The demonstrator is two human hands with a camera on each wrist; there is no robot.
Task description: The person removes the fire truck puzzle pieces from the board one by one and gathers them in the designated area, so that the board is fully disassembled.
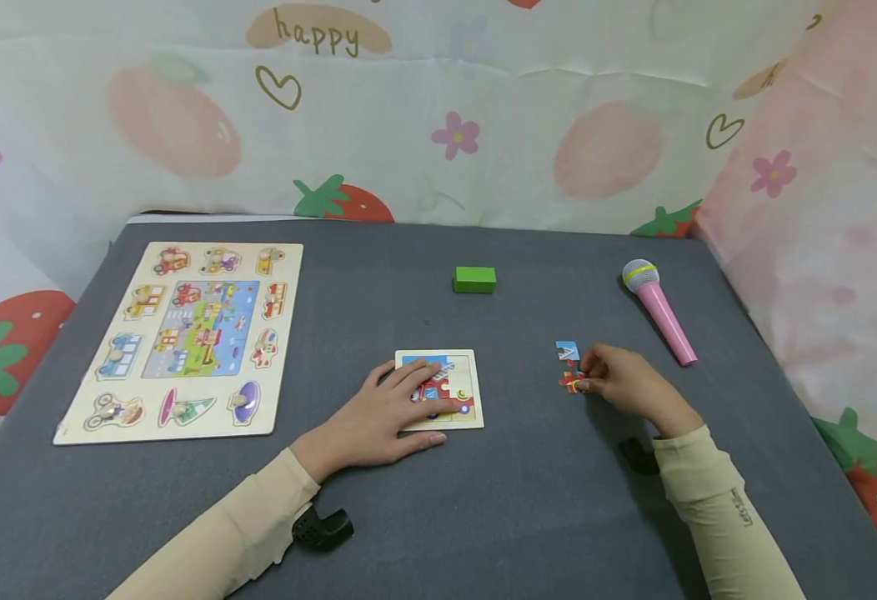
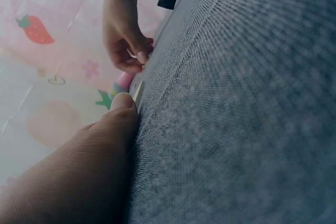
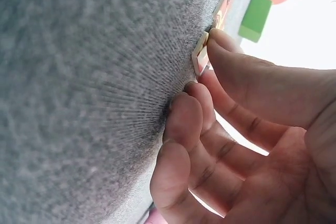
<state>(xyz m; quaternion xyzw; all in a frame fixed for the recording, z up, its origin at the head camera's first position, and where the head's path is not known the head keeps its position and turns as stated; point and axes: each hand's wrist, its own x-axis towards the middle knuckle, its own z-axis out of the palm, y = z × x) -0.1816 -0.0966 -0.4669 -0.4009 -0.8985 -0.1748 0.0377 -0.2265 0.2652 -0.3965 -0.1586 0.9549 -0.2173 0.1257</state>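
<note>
My left hand lies flat on a small jigsaw board with a pale border, its fingers spread over a picture with a red vehicle and blue sky. To the right, my right hand pinches a red and yellow puzzle piece at the tabletop. In the right wrist view, thumb and forefinger hold the edge of that piece, with another piece just beyond. A blue and white puzzle piece lies above it in the head view. The left wrist view shows mostly the left thumb by the board's edge.
A large wooden puzzle board with several vehicle and toy pieces lies at the left. Behind the small board stands a green block. A pink toy microphone lies at the right. A printed curtain hangs behind the grey tabletop.
</note>
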